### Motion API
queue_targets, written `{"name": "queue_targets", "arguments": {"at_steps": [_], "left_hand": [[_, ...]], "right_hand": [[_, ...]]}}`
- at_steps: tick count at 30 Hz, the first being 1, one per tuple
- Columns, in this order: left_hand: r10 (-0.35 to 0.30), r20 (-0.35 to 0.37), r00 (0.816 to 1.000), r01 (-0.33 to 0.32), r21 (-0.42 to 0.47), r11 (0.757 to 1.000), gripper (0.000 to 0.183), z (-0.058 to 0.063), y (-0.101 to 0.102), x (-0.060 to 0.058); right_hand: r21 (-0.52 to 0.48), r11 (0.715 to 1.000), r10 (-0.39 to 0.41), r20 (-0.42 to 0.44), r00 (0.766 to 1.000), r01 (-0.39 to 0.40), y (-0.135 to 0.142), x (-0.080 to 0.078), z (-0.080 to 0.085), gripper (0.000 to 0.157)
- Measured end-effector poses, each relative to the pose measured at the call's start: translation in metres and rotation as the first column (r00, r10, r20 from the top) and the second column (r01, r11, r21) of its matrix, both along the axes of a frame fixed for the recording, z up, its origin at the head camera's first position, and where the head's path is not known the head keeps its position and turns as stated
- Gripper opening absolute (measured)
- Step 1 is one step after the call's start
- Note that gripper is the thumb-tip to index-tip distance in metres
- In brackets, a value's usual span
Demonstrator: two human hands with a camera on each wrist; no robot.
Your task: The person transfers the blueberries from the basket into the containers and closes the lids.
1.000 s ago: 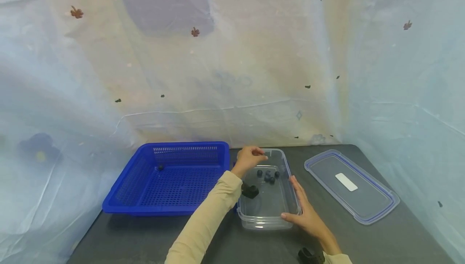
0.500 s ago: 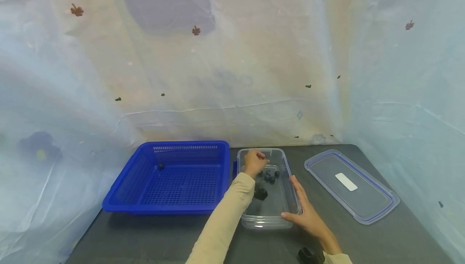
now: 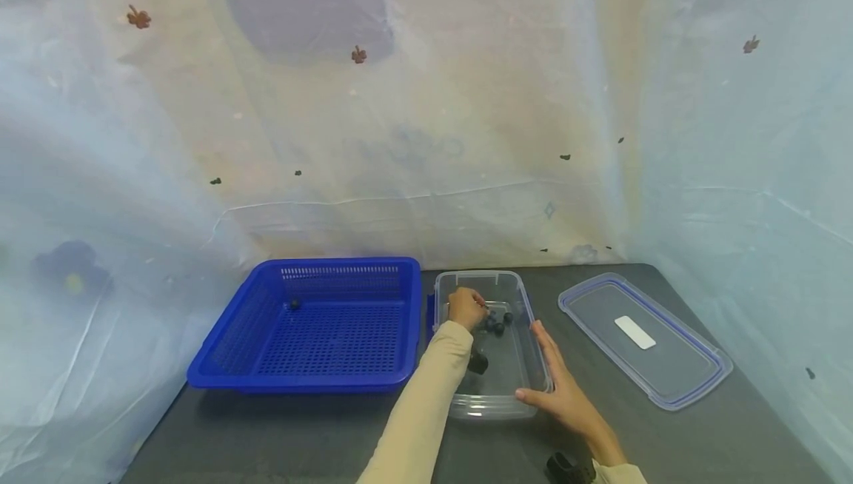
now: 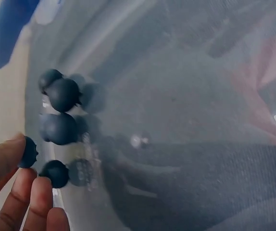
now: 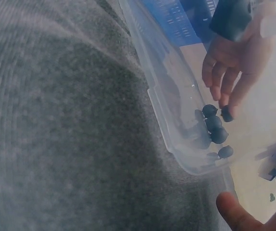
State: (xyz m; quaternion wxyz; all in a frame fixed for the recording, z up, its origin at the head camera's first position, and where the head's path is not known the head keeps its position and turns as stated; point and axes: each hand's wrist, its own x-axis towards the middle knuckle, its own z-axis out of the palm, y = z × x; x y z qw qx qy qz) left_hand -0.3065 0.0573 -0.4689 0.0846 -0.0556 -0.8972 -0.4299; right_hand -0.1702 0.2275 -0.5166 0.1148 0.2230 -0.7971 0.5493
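My left hand (image 3: 468, 308) is down inside a clear plastic container (image 3: 509, 380). Between thumb and fingertips it pinches a blueberry (image 4: 29, 153), also visible in the right wrist view. Several other blueberries (image 4: 63, 95) lie on the container floor near its far end, one of them right beside the left fingertips. My right hand (image 3: 565, 399) rests against the container's right side with its fingers stretched along the wall. Its thumb lies near the front right corner. In the right wrist view only the thumb (image 5: 236, 211) and part of the hand show.
Left of the container stands a blue perforated basket (image 3: 303, 384) with one dark blueberry (image 3: 295, 305) inside. A clear lid (image 3: 600, 306) with a blue seal and white label lies on the grey table (image 3: 280, 439) to the right. A patterned sheet (image 3: 426, 136) hangs behind.
My left hand has moved from above the container's left rim rightward and down among the blueberries. The right hand has stayed against the container.
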Motion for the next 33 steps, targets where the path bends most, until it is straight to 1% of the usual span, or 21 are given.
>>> {"name": "queue_targets", "arguments": {"at_steps": [2, 6, 10, 13, 16, 17, 20, 23, 24, 27, 30, 33], "left_hand": [[0.002, 0.017, 1.0, -0.001, -0.039, 0.999, 0.015, -0.001, 0.001, 0.0], [0.0, 0.049, 0.999, 0.004, -0.084, 0.996, 0.018, -0.003, 0.002, -0.002], [-0.011, 0.1, 0.995, 0.019, -0.08, 0.997, 0.018, -0.004, 0.002, -0.004], [-0.021, 0.156, 0.987, 0.032, -0.065, 0.997, 0.018, -0.004, 0.002, -0.006], [-0.03, 0.191, 0.981, 0.043, -0.068, 0.997, 0.019, -0.002, 0.0, -0.007], [-0.036, 0.174, 0.984, 0.049, -0.071, 0.996, 0.021, -0.004, 0.0, -0.007], [-0.04, 0.177, 0.983, 0.054, -0.076, 0.996, 0.022, -0.001, -0.002, -0.006], [-0.039, 0.171, 0.985, 0.049, -0.054, 0.997, 0.021, 0.001, -0.003, -0.006], [-0.035, 0.182, 0.983, 0.044, -0.047, 0.998, 0.02, 0.003, -0.002, -0.005], [-0.029, 0.14, 0.99, 0.034, -0.029, 0.999, 0.019, 0.005, -0.002, -0.004], [-0.038, 0.105, 0.994, 0.039, -0.009, 0.999, 0.019, 0.007, -0.003, -0.004], [-0.058, 0.115, 0.992, 0.056, 0.025, 0.998, 0.02, 0.012, -0.004, -0.005]], "right_hand": [[-0.003, 1.0, 0.003, -0.001, 1.0, -0.003, 0.0, 0.0, 0.001, 0.107], [-0.009, 1.0, 0.006, -0.004, 1.0, -0.006, -0.001, 0.001, 0.001, 0.106], [-0.007, 1.0, 0.005, -0.003, 1.0, -0.005, -0.002, 0.002, 0.001, 0.107], [-0.004, 1.0, 0.006, 0.002, 1.0, -0.006, -0.002, 0.002, 0.002, 0.107], [-0.005, 1.0, 0.011, 0.011, 1.0, -0.011, -0.002, 0.002, 0.003, 0.107], [-0.006, 1.0, 0.013, 0.013, 1.0, -0.013, -0.002, 0.002, 0.003, 0.107], [-0.006, 1.0, 0.017, 0.012, 1.0, -0.017, -0.002, 0.002, 0.003, 0.106], [-0.004, 1.0, 0.018, 0.007, 1.0, -0.018, -0.002, 0.002, 0.003, 0.106], [-0.003, 1.0, 0.019, 0.006, 1.0, -0.019, -0.002, 0.001, 0.003, 0.106], [0.001, 1.0, 0.015, 0.004, 1.0, -0.015, -0.002, 0.001, 0.002, 0.106], [0.001, 1.0, 0.015, 0.005, 1.0, -0.015, -0.001, 0.001, 0.001, 0.106], [-0.004, 1.0, 0.02, 0.006, 1.0, -0.02, -0.001, 0.002, 0.001, 0.106]]}}
